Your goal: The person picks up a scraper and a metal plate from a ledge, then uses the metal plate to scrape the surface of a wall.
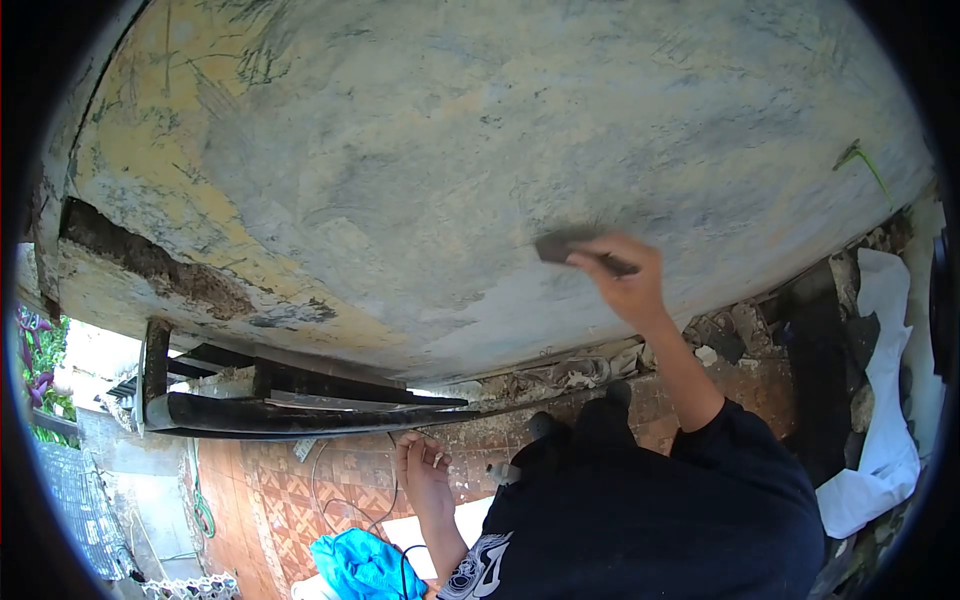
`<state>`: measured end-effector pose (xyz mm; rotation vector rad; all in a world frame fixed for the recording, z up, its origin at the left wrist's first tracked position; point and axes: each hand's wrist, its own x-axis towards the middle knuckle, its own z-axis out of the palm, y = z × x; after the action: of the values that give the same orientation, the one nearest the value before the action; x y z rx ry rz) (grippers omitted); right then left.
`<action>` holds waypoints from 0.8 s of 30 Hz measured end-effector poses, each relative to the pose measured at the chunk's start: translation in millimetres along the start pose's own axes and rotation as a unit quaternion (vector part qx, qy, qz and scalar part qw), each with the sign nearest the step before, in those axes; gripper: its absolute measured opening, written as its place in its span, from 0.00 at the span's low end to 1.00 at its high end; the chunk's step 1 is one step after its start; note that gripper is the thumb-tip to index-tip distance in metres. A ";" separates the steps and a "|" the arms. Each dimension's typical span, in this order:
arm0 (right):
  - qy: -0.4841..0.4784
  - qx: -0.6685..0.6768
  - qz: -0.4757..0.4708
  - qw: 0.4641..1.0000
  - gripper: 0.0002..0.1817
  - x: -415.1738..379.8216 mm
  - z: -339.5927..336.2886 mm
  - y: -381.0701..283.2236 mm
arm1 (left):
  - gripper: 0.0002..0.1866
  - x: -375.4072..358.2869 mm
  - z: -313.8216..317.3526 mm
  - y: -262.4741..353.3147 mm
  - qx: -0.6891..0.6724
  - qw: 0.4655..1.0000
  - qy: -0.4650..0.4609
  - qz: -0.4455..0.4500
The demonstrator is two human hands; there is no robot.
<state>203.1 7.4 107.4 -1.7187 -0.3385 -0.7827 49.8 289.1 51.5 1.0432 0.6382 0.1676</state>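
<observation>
My right hand (632,283) is wrapped round a dark scraper (553,248), whose wide end is against the wall (430,180). Motion blurs the tool and the fingers a little. Around it the wall surface is grey and scuffed, with a dark smudge just above the tool. My left hand (425,478) is lower down, away from the wall, its fingers curled. A small white thing shows at those fingers, too small to name.
Yellow paint (215,205) remains along the wall's left side, above a broken ledge (160,265). Black metal bars (300,412) jut out below. Rubble (575,375) lines the wall's foot. Blue plastic (365,565) lies near my left arm, white sheeting (880,400) at right. Tiles (270,480) cover the floor.
</observation>
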 end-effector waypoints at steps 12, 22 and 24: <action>-0.055 -0.049 0.001 0.997 0.04 -9.1 2.5 13.4 | 0.02 1.9 -2.3 -1.7 -0.012 1.000 0.008 0.004; -0.008 -0.025 0.007 1.000 0.05 -4.9 2.2 4.6 | 0.02 -0.5 -0.6 -0.2 0.002 1.000 -0.001 0.002; 0.003 -0.027 -0.009 1.000 0.05 -5.4 3.1 6.0 | 0.02 -0.7 -1.8 -0.1 -0.001 1.000 0.000 0.002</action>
<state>203.7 9.4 99.0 -1.7661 -0.3316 -0.8159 48.1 290.1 51.2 1.0426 0.6358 0.1708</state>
